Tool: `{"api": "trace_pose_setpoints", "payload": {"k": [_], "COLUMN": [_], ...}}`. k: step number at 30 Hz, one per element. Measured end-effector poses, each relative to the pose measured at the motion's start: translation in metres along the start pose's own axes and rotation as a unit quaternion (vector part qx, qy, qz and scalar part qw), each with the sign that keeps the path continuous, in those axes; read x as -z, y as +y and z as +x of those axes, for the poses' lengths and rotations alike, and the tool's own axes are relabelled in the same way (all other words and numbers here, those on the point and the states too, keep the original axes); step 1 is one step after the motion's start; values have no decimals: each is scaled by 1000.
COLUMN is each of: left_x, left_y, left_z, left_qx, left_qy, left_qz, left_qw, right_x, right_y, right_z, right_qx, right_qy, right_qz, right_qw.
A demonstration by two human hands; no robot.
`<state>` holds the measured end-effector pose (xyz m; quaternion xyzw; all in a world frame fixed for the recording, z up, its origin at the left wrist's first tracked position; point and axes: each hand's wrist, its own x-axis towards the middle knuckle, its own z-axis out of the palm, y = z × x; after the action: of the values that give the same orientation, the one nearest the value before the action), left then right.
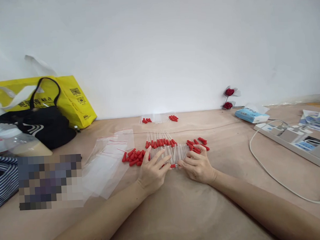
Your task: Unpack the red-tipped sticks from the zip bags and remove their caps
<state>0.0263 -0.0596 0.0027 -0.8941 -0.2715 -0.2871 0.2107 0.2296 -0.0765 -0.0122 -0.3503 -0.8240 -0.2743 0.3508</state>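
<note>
A row of clear thin tubes (167, 148) with red caps (159, 143) lies side by side on the tan table (181, 212). My left hand (152, 170) rests with fingers spread on the left end of the row. My right hand (197, 164) rests on the right end, fingers curled toward the tubes' near tips, where one red cap (173, 166) lies between the hands. Loose red caps sit in a pile at the left (132, 158) and another at the right (197, 145).
Clear zip bags (108, 162) lie left of the tubes. Two small packs of red caps (160, 118) sit by the wall. A yellow bag (67, 96) and black bag (44, 126) stand far left. A power strip (292, 138) with white cable (270, 175) lies at right, near a blue tissue pack (249, 115).
</note>
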Motion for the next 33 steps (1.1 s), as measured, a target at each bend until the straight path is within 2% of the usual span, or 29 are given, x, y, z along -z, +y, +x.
{"api": "trace_pose_setpoints", "payload": {"k": [6,9,12,16,20,23,26,28,30,33], "left_x": [-2,1,7,12,14,22,32,35,36,35], "left_y": [2,0,-6,-14,-26,-49,-78,-94,-104,-107], "left_z": [-1,-2,-9,-17,-20,-24,-35,-43,-49,-51], "left_qx": [-22,-17,15,56,138,213,303,369,422,466], "left_qy": [29,23,18,53,76,87,34,-10,-42,-71], "left_qz": [2,2,4,-21,-67,-43,-43,-67,-92,-98], "left_qw": [999,1000,1000,997,985,972,951,927,901,876], "right_x": [3,5,8,5,-5,-11,-13,-16,-19,-25], "right_y": [-1,2,8,16,20,23,24,21,17,10], "right_z": [3,0,-7,-12,-12,-10,-7,-3,1,5], "right_qx": [12,11,-28,-75,-165,-230,-264,-278,-288,-299], "right_qy": [23,29,28,-2,-21,-29,-64,-85,-106,-133], "right_qz": [6,12,13,35,105,141,148,135,107,49], "right_qw": [1000,999,999,997,981,963,951,947,946,944]}}
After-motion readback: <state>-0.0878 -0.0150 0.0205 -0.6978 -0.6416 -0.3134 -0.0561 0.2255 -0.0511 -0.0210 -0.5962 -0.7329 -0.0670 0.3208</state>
